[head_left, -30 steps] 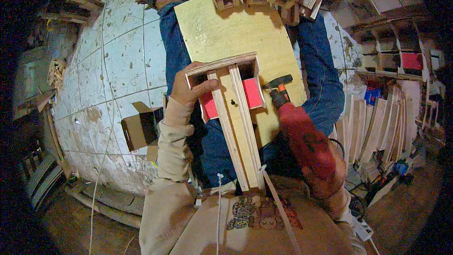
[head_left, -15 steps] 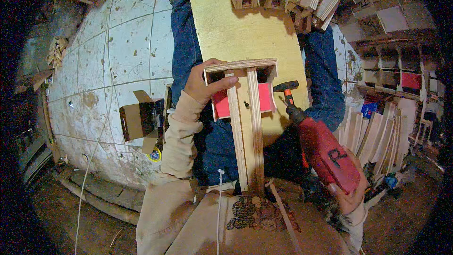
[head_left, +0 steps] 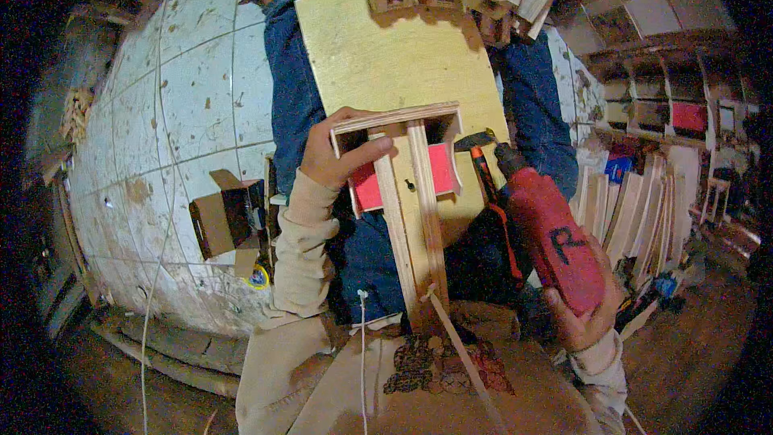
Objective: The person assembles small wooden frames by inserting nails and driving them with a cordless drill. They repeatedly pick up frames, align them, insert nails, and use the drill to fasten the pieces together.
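A pale yellow plywood sheet [head_left: 403, 56] fills the upper centre of the frame, resting across the person's blue-jeaned legs. On it, at centre, lies a T-shaped pale wooden frame with red panels [head_left: 407, 185], its top-left corner clasped by the left hand [head_left: 334, 157]. At lower right, the right hand [head_left: 584, 314] grips a red power drill [head_left: 551, 229], its tip just beside the frame's right edge.

Left hand [head_left: 334, 159] is curled with thumb extended; right hand [head_left: 581, 316] is closed in a grip, lower.
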A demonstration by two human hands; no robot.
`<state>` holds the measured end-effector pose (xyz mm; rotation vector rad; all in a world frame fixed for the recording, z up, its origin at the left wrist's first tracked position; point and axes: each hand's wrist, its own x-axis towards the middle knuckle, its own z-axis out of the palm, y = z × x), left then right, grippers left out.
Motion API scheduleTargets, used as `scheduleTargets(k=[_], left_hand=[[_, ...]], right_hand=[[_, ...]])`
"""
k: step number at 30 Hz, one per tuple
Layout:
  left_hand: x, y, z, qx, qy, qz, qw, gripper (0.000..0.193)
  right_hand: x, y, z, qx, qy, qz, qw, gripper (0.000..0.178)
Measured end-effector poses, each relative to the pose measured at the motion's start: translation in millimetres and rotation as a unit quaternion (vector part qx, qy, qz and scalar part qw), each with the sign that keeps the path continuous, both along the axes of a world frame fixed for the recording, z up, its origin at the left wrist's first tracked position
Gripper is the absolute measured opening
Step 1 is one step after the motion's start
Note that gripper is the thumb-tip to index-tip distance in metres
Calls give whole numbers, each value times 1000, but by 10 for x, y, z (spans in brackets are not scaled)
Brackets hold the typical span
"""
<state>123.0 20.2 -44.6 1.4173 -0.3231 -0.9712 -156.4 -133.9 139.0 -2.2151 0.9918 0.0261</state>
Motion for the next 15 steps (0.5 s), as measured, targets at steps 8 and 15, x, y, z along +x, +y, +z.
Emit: scheduleTargets(k=[8,15], left_hand=[[-41,-35,31,-18,21,22,999,35],[-35,-31,15,10,-14,20,1000,36]], right_hand=[[-238,-53,-372,113,-110,60,986,61],[-270,17,-377,127,-93,1,988,64]])
